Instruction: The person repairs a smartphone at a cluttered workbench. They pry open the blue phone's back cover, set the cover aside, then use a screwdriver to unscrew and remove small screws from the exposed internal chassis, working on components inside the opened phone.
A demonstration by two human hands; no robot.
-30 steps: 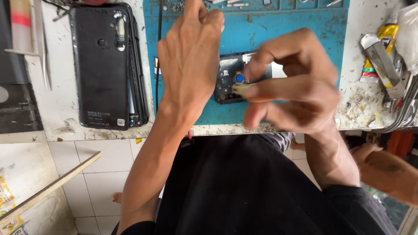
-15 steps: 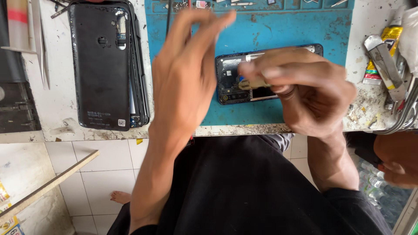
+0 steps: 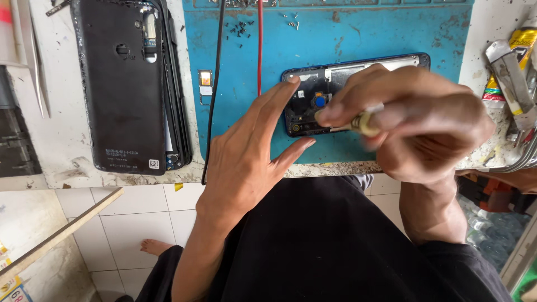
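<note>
Phone frame (image 3: 358, 72) braced by spread left hand (image 3: 246, 151); right hand (image 3: 414, 117) — fingers curled — pinches screwdriver (image 3: 366, 122).

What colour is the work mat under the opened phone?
Blue, stained; the mat shows best in the head view, under the opened phone.

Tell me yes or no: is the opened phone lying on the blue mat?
Yes, the opened phone lies on the blue mat, with the left hand steadying its end.
</note>
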